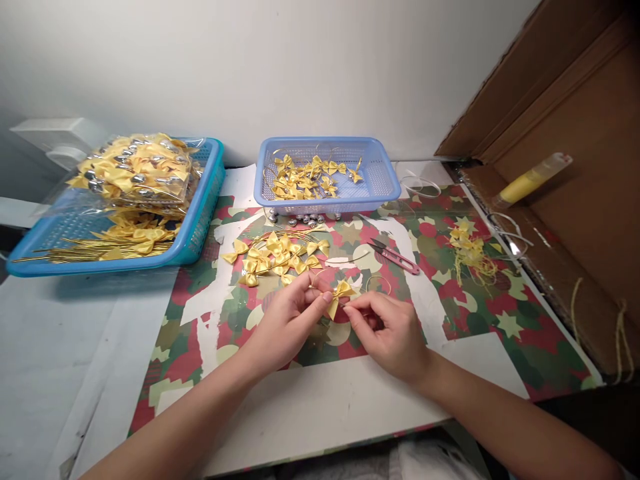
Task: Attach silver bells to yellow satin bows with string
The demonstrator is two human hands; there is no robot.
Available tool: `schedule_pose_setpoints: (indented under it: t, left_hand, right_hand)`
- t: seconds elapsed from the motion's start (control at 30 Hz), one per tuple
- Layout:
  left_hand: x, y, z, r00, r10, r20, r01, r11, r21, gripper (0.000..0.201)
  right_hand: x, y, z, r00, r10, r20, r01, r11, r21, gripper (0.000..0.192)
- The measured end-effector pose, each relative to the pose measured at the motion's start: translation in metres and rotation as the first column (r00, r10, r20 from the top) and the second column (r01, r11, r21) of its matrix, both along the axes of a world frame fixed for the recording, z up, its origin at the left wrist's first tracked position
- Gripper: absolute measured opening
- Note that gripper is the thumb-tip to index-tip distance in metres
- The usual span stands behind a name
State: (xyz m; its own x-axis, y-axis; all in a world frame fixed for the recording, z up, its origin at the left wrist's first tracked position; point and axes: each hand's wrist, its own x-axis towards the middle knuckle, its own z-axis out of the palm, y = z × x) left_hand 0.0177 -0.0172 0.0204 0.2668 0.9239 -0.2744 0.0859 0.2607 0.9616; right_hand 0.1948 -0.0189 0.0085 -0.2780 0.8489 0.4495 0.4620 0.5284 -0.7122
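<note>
My left hand pinches a yellow ribbon bow between thumb and fingers, over the middle of the patterned sheet. Close to the bow's right side is my right hand, its thumb and forefinger pressed together; whatever is between them is too small to make out. A thin gold cord loops near the fingers. Just beyond the hands lies a loose pile of yellow bows with gold cords. Several small silver bells or beads lie in front of the blue-violet basket.
Pink-handled thread snips lie right of the pile. At left, a blue basket holds gold stems and a plastic bag of bows. Yellow scraps lie at right, near a cardboard wall and a yellow tube.
</note>
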Motion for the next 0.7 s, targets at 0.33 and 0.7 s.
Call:
schedule_pose_setpoints:
  t: [0.33,0.7]
  left_hand:
    - [0.0006,0.0000,-0.0009,1.000,-0.003,-0.020,0.004,1.000,0.016,0.026]
    - [0.0016,-0.0020,-0.0040,0.999,-0.011,-0.032,0.012,1.000,0.026,0.024]
  right_hand:
    - [0.0003,0.0009,0.0008,1.000,-0.007,-0.001,0.007,1.000,-0.003,0.014]
    - [-0.0023,-0.0009,-0.0006,0.999,-0.026,-0.022,0.025,0.997,-0.075,0.014]
